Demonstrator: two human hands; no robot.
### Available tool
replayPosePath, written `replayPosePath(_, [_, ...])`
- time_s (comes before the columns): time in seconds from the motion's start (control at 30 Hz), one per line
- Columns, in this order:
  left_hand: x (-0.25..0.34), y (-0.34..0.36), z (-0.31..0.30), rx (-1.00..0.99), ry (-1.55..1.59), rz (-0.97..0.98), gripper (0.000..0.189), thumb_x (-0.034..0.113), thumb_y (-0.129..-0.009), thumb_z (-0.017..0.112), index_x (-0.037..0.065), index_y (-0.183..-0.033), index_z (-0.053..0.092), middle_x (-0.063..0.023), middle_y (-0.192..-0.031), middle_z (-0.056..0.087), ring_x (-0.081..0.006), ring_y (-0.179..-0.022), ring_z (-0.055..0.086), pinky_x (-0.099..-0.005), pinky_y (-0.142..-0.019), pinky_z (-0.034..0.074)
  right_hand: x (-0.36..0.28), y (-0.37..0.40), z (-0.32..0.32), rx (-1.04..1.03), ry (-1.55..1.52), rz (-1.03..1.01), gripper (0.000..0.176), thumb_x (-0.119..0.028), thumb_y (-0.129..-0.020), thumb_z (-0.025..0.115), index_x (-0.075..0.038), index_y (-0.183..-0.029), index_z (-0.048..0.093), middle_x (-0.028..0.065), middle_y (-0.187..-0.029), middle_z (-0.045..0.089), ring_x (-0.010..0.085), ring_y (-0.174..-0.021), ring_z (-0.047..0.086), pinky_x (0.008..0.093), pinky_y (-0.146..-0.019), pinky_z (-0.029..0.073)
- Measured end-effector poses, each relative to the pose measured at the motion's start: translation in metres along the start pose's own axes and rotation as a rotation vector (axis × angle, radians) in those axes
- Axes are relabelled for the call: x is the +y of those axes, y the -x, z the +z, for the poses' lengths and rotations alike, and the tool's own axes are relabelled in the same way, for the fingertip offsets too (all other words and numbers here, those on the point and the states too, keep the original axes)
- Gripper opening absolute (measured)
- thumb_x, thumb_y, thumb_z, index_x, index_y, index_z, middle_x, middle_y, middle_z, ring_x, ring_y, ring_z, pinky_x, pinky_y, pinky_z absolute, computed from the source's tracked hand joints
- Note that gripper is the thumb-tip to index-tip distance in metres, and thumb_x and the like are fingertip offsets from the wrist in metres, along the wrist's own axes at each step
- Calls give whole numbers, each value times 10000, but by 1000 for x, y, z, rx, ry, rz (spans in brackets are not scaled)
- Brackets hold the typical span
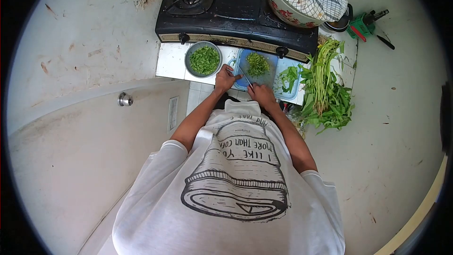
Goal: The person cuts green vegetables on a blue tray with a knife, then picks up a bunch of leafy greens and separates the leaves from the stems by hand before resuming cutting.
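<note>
Head view: my right hand (262, 95) is closed around a knife (245, 76), blade slanting toward 11 o'clock over the blue cutting board (270, 80). My left hand (225, 78) curls at the board's left edge, and I cannot tell if it grips. Chopped greens (257, 63) sit piled at the blade's 1 o'clock, a metal bowl (189, 54) of greens at 10 o'clock, and leafy stems (325, 89) at 3 o'clock.

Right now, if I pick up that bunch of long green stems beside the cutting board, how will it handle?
The bunch of green stems would probably droop, since the stalks are long and thin with leafy ends. It looks loose and fanned out, so single stems may slip free. It is likely light for its size.
</note>
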State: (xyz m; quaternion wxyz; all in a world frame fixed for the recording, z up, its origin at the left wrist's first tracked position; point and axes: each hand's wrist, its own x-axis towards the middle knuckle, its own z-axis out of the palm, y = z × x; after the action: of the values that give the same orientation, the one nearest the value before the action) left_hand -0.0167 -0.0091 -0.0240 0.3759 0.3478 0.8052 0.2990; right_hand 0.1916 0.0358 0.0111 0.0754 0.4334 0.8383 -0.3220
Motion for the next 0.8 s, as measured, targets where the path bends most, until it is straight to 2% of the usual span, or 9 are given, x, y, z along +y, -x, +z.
replayPosePath(0.57, [-7, -2, 3, 17, -7, 21, 560, 335, -662, 954, 68, -983, 582, -50, -734, 650, -193, -680, 653, -343, -681, 545, 0, 1, -1, -43, 47, -26, 450, -440, -1029, 499, -29, -1019, 681, 264, -832, 711, 468, -824, 708, 573, -764, 563])
replayPosePath(0.8, [-5, -2, 1, -3, 8, -9, 571, 354, -663, 956, 65, -989, 586, -58, -751, 655, -201, -696, 659, -347, -694, 549, -3, -4, 4, 5, 16, -5, 447, -441, -1027, 506, -33, -1006, 687, 268, -836, 712, 467, -824, 710, 566, -770, 563])
